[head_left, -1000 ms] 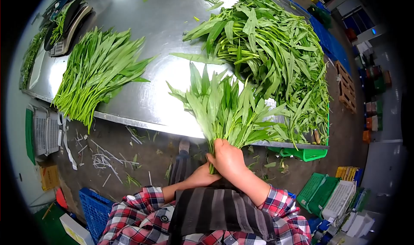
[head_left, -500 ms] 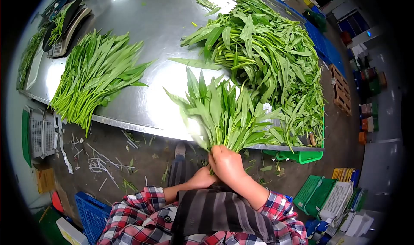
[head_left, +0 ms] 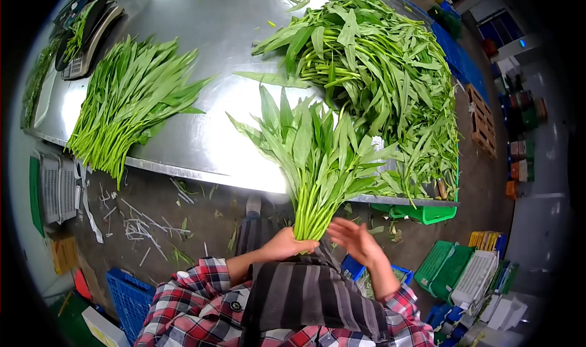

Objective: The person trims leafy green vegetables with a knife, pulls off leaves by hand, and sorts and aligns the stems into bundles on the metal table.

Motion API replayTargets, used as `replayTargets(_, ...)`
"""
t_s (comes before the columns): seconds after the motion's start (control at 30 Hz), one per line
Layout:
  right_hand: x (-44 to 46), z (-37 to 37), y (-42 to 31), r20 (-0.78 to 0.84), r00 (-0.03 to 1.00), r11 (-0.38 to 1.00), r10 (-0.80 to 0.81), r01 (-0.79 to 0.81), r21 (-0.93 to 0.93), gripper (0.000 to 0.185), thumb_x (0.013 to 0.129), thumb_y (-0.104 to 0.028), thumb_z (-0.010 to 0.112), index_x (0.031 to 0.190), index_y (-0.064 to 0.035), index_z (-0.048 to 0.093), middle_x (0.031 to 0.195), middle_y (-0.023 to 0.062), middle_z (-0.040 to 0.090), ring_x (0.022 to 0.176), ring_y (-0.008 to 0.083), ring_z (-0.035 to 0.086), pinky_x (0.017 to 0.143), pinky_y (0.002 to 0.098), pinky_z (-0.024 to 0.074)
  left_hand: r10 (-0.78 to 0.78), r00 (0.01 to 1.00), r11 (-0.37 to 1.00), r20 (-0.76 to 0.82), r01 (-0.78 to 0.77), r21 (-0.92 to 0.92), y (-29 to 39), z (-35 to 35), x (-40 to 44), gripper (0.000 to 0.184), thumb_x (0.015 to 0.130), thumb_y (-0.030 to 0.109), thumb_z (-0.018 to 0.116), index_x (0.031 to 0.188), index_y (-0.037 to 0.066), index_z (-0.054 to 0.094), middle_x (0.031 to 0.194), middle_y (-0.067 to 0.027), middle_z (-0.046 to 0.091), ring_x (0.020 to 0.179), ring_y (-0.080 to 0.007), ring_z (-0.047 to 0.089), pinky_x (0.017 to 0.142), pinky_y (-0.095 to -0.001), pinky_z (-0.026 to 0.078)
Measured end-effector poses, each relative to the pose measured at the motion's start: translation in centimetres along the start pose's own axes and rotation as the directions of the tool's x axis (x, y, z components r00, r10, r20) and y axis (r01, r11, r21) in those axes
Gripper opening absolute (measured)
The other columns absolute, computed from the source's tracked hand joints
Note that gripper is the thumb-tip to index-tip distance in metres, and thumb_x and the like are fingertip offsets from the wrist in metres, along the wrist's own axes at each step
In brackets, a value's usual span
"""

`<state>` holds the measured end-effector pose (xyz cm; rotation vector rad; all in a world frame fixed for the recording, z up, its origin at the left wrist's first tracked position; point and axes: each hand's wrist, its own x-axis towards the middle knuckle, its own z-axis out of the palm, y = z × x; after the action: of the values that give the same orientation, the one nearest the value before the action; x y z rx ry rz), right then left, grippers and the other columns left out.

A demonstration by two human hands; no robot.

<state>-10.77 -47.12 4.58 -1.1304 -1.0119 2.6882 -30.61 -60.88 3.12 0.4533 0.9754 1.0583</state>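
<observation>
A bunch of leafy green stems (head_left: 314,164) stands upright in front of me, its leaves over the table's near edge. My left hand (head_left: 285,244) is wrapped round the lower stem ends. Just right of the stems is my right hand (head_left: 357,240), its fingers apart and nothing held in them. A large heap of the same greens (head_left: 390,72) covers the right side of the metal table (head_left: 226,41). On the left lies a laid-out bundle of greens (head_left: 131,96), its stems reaching over the near edge.
A scale (head_left: 91,41) sits at the table's back left. Below the edge are a green crate (head_left: 421,214), a blue crate (head_left: 131,304) and white strips (head_left: 143,228) on the floor. A wooden pallet (head_left: 482,121) lies to the right.
My right hand has let go of the stems and moved right, its fingers opening. The lower stems now show above my left hand, and a blue container has come into view below my right hand.
</observation>
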Motion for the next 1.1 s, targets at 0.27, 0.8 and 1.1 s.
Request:
replayTargets(0.27, 7.3, 8.9, -2.9, 0.191, 0.958, 0.901, -0.212, 0.116, 0.417, 0.062, 0.074, -0.024, 0.068, 0.125, -0.0018, 0.039, 0.083, 0.0051, 0.053, 0.075, 0.0173, 0.051, 0.077, 0.0364, 0.0423, -0.313, 0.949, 0.753, -0.037, 0.272, 0.599, 3.7, -2.7, -3.3, 0.045, 0.072, 0.033, 0.072, 0.102, 0.002, 0.06, 0.09, -0.0095, 0.062, 0.081, -0.0173, 0.058, 0.076, -0.0288, 0.046)
replayTargets(0.8, 3.4, 14.8, -9.0, -0.111, 0.716, 0.596, -0.69, 0.474, -0.648, 0.02, 0.082, -0.016, 0.062, 0.095, -0.0006, 0.058, 0.09, 0.0069, 0.06, 0.083, 0.0174, 0.056, 0.074, 0.03, 0.0453, 0.428, 0.846, 0.901, -0.317, -0.427, 0.076, 5.7, 2.6, 3.4, 0.04, 0.081, 0.012, 0.057, 0.117, -0.002, 0.046, 0.111, -0.0176, 0.056, 0.101, -0.0302, 0.055, 0.088, -0.0351, 0.044)
replayTargets(1.1, 0.4, 12.2, -4.6, 0.369, 0.724, -0.027, -0.582, 0.437, -0.899, 0.015, 0.073, -0.01, 0.066, 0.084, -0.0026, 0.059, 0.089, 0.012, 0.054, 0.082, 0.0308, 0.053, 0.073, 0.0348, 0.0441, -0.123, 0.983, 0.542, 0.139, 0.184, -0.82, 2.1, -0.5, 1.5, 0.022, 0.088, 0.02, 0.051, 0.106, 0.007, 0.056, 0.096, -0.0064, 0.062, 0.087, -0.0165, 0.06, 0.078, -0.0321, 0.049)
